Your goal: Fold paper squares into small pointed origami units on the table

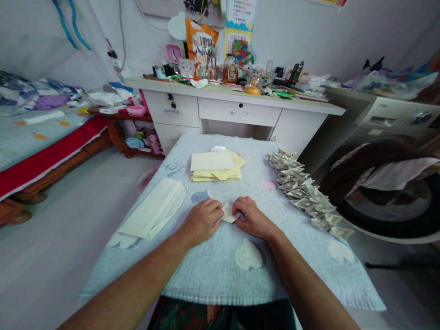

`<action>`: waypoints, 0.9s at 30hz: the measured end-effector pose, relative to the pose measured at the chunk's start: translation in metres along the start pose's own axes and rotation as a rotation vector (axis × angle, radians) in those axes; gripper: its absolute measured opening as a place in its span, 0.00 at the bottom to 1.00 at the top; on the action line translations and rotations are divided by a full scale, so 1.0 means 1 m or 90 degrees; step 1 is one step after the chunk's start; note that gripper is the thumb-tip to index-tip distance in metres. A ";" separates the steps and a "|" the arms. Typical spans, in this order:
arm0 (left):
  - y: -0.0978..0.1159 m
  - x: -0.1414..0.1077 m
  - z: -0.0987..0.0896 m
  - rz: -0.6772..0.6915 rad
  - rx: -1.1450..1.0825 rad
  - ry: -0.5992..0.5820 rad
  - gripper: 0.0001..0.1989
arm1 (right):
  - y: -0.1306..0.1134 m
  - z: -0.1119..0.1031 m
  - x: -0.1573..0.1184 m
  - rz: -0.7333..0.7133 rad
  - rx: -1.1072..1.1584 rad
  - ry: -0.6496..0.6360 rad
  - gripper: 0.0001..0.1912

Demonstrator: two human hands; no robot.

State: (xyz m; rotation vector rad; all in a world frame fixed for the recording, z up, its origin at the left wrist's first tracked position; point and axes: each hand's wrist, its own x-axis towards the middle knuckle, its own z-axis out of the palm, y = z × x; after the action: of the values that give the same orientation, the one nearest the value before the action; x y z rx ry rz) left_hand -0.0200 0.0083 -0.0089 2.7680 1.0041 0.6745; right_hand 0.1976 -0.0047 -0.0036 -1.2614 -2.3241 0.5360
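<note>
Between my two hands is a small piece of folded cream paper (229, 213), low over the cloth-covered table (213, 270). My left hand (205, 219) pinches its left corner. On the other side, the curled fingers of my right hand (252, 216) grip the right edge. Beyond my hands lies a stack of yellowish paper (216, 175) with a pale sheet (211, 161) on top. Left of my left hand rests a pile of larger whitish sheets (153, 208). Rows of folded pointed paper pieces (302, 188) stand along the table's right side.
A white desk (237, 112) crowded with jars, an orange snack bag (200, 48) and a pink clock (173, 53) stands behind the table. A washing machine (395, 119) with clothes hanging from its door is on the right. A bed (41, 133) and low wooden shelf (118, 119) are left.
</note>
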 end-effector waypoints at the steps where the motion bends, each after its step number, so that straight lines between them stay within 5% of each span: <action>1: 0.000 0.000 -0.001 0.003 0.002 -0.003 0.04 | 0.000 -0.001 0.000 -0.002 0.001 -0.009 0.10; 13: -0.001 0.000 0.003 0.010 -0.020 -0.034 0.09 | -0.009 -0.002 0.000 0.009 -0.002 0.009 0.15; 19: -0.003 0.001 0.004 -0.101 -0.113 -0.017 0.03 | -0.007 0.005 0.004 0.025 -0.016 0.019 0.02; 27: -0.006 0.002 0.004 -0.168 -0.137 -0.023 0.05 | -0.006 0.006 0.007 0.102 0.012 0.063 0.04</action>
State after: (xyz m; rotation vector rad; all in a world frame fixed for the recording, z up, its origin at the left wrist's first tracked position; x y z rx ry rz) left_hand -0.0198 0.0146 -0.0135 2.4005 1.1849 0.6479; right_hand 0.1873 -0.0025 -0.0042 -1.4399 -2.1453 0.5331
